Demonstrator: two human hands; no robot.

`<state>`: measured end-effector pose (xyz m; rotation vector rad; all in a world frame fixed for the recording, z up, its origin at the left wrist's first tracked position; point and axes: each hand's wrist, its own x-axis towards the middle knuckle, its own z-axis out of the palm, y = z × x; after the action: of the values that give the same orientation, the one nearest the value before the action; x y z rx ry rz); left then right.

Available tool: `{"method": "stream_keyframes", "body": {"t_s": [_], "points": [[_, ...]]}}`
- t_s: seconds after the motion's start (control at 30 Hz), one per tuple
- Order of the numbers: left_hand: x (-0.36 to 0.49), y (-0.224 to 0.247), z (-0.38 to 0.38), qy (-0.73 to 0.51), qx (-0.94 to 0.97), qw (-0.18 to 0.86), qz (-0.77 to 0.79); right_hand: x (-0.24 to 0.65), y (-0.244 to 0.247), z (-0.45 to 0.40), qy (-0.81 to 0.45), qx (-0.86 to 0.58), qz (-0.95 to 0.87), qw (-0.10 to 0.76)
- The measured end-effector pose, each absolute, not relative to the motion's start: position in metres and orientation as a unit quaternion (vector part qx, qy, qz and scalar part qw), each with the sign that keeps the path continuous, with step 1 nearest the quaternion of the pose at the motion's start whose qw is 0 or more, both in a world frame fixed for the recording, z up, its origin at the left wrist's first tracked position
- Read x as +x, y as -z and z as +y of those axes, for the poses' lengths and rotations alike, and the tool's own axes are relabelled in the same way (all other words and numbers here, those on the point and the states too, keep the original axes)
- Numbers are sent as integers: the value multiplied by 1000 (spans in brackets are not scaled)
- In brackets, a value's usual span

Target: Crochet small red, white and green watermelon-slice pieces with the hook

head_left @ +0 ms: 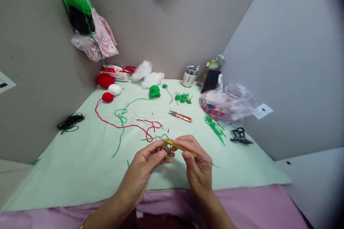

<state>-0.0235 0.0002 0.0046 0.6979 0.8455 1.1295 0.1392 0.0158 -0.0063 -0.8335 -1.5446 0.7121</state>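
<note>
1. From my seat, I have the piece [160, 148] in the left hand [146, 162], above the near part of the table [242, 164]. It is small, with red and green showing between the fingers; its full shape is hidden by them.
2. Green yarn stands up from the piece beside the hook [176, 145]. I cannot tell whether the hook's tip is through a loop.
3. My left grip is a pinch on the piece, thumb against fingers. My right hand [197, 166] is closed around the hook's yellow handle, the metal ends sticking out both ways, tilted down to the right.
4. On the left wall I see a pink dotted bag [103, 35] hanging by straps, with a green ball [77, 1] and a black bundle [82, 21] at its mouth.
5. At the back, I see pens [196, 68] standing in a cup [188, 80]. A bottle [213, 63] stands behind a dark phone [211, 80].
6. To the right sits a plastic bag [231, 105] with red print; I cannot make out its contents.
7. At the back left I see a red-and-white box [116, 75], red-handled scissors [129, 69] lying on top.
</note>
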Motion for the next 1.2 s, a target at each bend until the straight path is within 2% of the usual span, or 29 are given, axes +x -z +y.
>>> {"method": "stream_keyframes", "body": {"t_s": [0.2,0.33,0.5,0.73,0.87,0.93,1.1,1.2], "points": [[-27,-5,-3,-514,344,677,399,138,3,11,-329,-354,-626,612],[-26,-3,-4,-537,349,669,378,138,-3,9,-347,-360,-637,586],[-25,0,-4,-525,368,659,393,142,-1,4,-294,-403,-650,573],[-28,1,-3,-529,386,620,432,141,-2,-2,-266,-413,-581,649],[-28,1,-2,-542,397,582,458,143,-9,-4,-193,-411,-536,712],[-26,0,-3,-543,409,568,464,145,-13,-4,-207,-428,-547,689],[-22,-2,-5,-543,438,542,468,144,-16,-1,-345,-469,-633,509],[-20,-1,-6,-547,450,532,464,138,-13,2,-376,-472,-646,468]]}}
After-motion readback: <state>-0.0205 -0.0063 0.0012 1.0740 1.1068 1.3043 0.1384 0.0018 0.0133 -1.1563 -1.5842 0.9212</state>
